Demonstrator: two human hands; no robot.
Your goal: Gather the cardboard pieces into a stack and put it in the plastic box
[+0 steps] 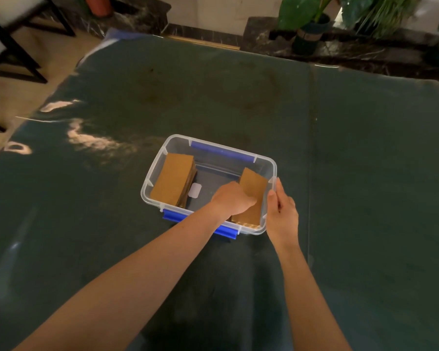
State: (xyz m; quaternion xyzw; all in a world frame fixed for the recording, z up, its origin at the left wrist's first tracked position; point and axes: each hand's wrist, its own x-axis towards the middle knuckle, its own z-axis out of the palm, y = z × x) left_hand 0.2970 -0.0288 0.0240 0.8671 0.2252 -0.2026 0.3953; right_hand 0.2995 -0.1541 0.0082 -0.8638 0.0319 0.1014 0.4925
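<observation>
A clear plastic box (155,173) with blue latches sits on the dark green table. One stack of brown cardboard pieces (173,179) lies flat against the box's left wall. A second cardboard stack (255,188) leans inside the box along its right wall. My left hand (232,200) reaches into the box and its fingers are closed on that right stack. My right hand (281,211) is outside the right wall, thumb and fingers resting on the box rim beside the stack.
The dark green table (365,173) spreads wide around the box. Black chairs (10,46) stand at the far left beyond the table edge. Potted plants (312,24) line the far wall on a dark marble ledge.
</observation>
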